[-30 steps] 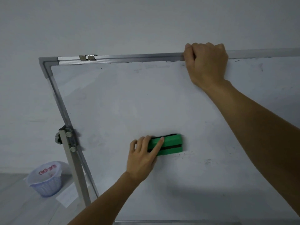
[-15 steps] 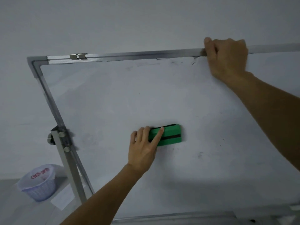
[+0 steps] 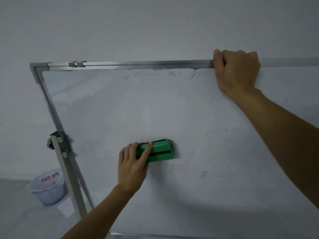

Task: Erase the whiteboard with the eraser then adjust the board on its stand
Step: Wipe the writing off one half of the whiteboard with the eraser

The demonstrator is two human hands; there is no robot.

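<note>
Item: whiteboard (image 3: 120, 109) on tilting stand (image 3: 69, 178), erasing step in hand, adjustment not yet begun

- Eraser (image 3: 159, 150): green with a dark stripe, flat against the board's lower middle
- Left hand (image 3: 133, 167): holds the eraser at its left end, fingers laid across it and one stretched along the green back; thumb hidden
- Right hand (image 3: 236, 73): fist wrapped tightly round the top rail (image 3: 146, 63), apparently steadying the whiteboard
- Residue: faint strokes under the rail beside the right hand (image 3: 194, 75), specks and a smudge right of and below the eraser (image 3: 203, 174)
- Next move, as judged: sweep the eraser right and up over these marks with firm pressure while the rail grip resists board swing; the right forearm crosses the upper-right area and may need shifting
- Surroundings: pivot knobs (image 3: 60, 144) on the left frame edge, two metal clips (image 3: 76, 63) on the rail, pale basket (image 3: 48, 187) and a sheet of paper (image 3: 66, 208) on the floor by the stand leg
</note>
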